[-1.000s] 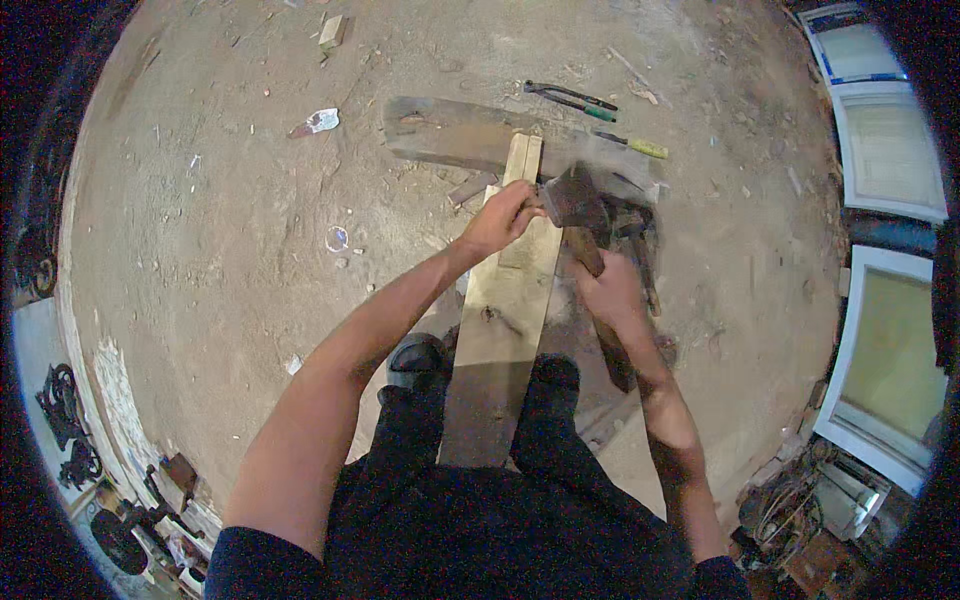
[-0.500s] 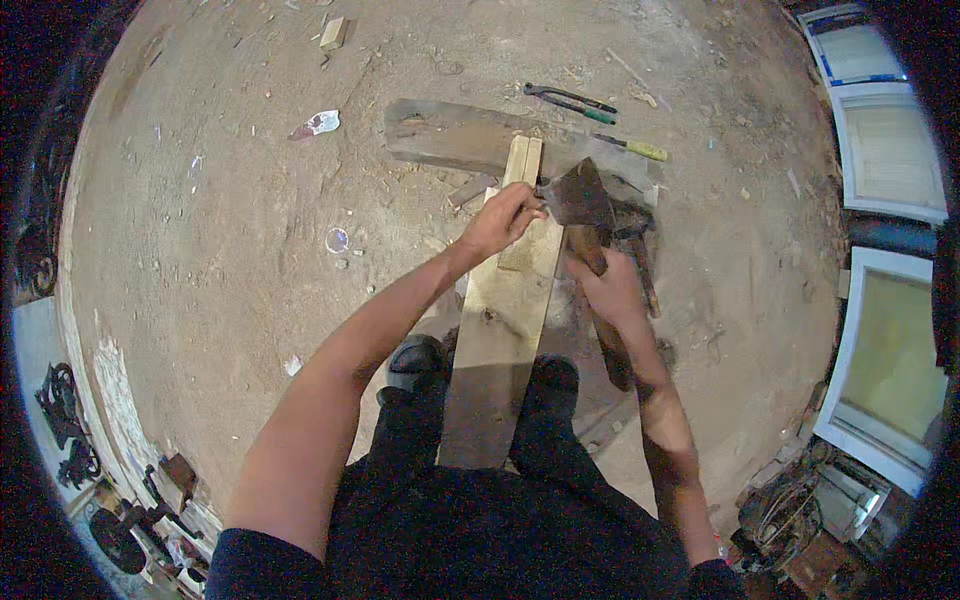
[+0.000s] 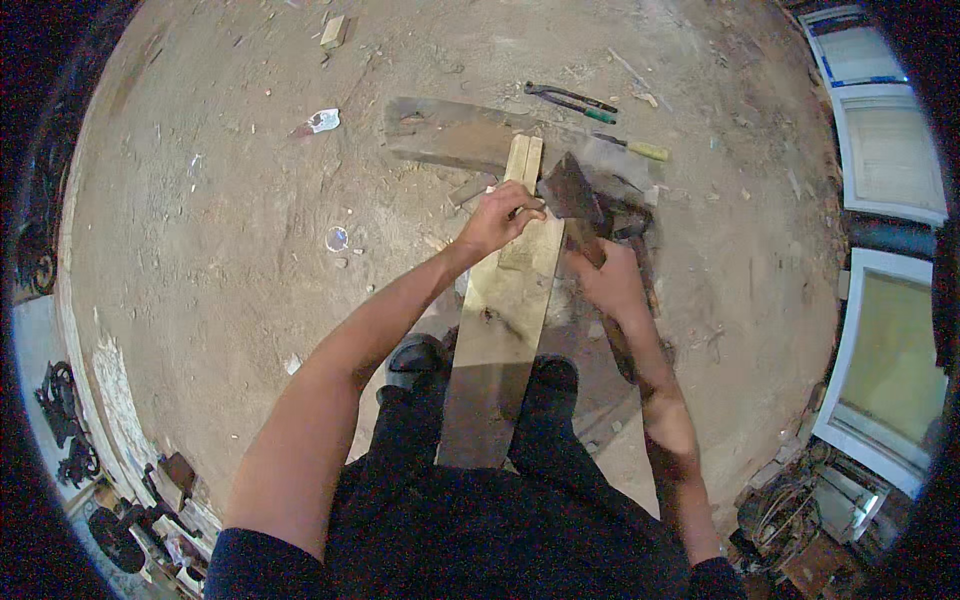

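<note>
A pale wooden plank runs away from me between my feet, and a narrower wood strip lies on its far end. Over the strip, my left hand is closed in a pinch, the fingertips holding something too small to make out. My right hand is wrapped round the wooden handle of a hatchet. Its dark, broad metal head hangs just right of my left fingertips, above the plank's right edge. Part of the handle passes behind my right wrist.
Beyond the plank lies a long weathered board. Pincers with green grips and a yellow-handled tool rest behind it. A small wood block is farther off. White-framed panes line the right; clutter sits lower left.
The hatchet head has tilted and shifted slightly left, closer to my left fingertips. My right hand has moved a little with it. My left hand stays nearly in place.
</note>
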The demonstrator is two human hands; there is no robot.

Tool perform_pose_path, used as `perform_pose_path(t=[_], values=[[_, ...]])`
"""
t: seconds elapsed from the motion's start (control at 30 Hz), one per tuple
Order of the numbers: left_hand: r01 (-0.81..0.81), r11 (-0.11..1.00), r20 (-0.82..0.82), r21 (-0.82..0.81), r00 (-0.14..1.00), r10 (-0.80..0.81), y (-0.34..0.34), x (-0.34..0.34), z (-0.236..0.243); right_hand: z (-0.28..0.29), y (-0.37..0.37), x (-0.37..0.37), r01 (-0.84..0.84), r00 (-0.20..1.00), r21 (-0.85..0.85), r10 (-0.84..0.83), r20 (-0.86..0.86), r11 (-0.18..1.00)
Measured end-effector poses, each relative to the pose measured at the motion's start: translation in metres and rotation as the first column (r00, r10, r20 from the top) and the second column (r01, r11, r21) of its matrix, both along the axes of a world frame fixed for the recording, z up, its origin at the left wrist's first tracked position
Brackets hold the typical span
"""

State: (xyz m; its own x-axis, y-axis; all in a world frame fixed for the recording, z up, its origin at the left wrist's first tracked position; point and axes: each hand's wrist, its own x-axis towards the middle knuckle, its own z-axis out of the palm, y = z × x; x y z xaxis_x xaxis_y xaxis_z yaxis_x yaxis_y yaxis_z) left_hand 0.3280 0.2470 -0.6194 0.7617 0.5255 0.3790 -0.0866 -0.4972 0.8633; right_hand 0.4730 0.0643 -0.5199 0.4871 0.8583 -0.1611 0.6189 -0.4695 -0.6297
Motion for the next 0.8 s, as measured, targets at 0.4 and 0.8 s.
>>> perform_pose_path(t=[0.4, 0.8], values=[[-0.002, 0.999, -0.008, 0.041, 1.0, 0.002, 0.0, 0.001, 0.005, 0.02, 0.001, -0.003, 0.095, 0.958, -0.032, -0.1, -0.269, 0.995], [-0.057, 0.997, 0.009, 0.055, 0.998, 0.057, 0.001, 0.0, 0.009, 0.076, 0.007, -0.001, 0.144, 0.895, 0.162, -0.059, -0.442, 0.976]])
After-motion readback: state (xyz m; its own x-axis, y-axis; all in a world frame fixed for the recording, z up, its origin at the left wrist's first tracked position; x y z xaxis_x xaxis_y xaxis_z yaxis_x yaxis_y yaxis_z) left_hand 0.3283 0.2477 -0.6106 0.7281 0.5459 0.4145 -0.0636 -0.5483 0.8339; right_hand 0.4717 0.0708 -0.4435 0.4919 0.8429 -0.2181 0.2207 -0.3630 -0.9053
